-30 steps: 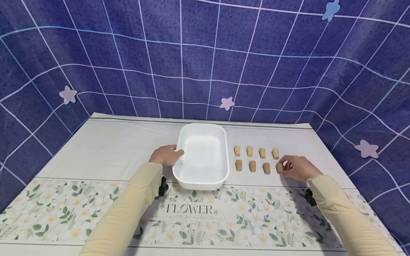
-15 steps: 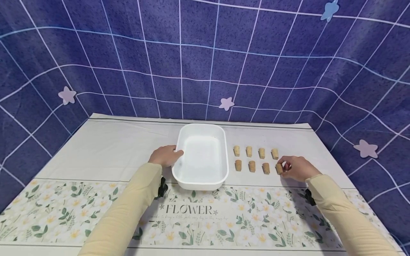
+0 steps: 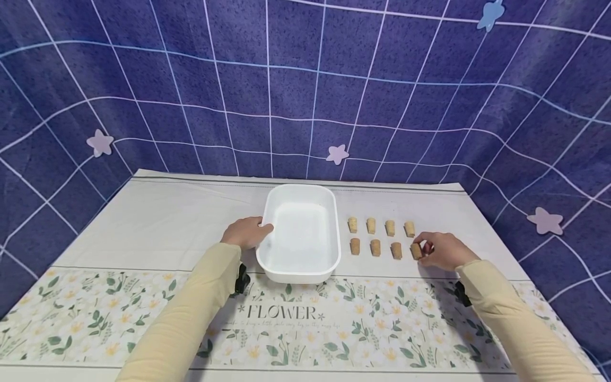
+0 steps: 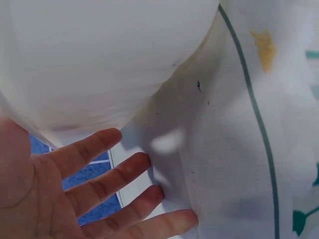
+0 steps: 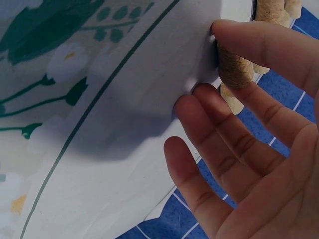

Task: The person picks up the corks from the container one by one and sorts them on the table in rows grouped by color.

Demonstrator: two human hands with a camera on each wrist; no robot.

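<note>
My left hand (image 3: 244,232) is at the left side of a white plastic tub (image 3: 302,276), thumb over the rim and the index fingertip (image 4: 113,135) against the outer wall. The other left fingers are spread below it in the left wrist view. On the right, my right hand (image 3: 445,250) pinches a brown cork stopper (image 3: 416,251) between thumb and index finger. That stopper is at the right end of the nearer of two rows of corks. In the right wrist view the remaining fingers are apart from the cork (image 5: 236,69).
Several tapered corks (image 3: 375,248) stand in two rows right of the tub, the back row (image 3: 390,228) lighter in colour. A white tablecloth (image 3: 181,228) with a floral band (image 3: 382,329) covers the table. Behind hangs a blue gridded curtain (image 3: 238,132) with stars.
</note>
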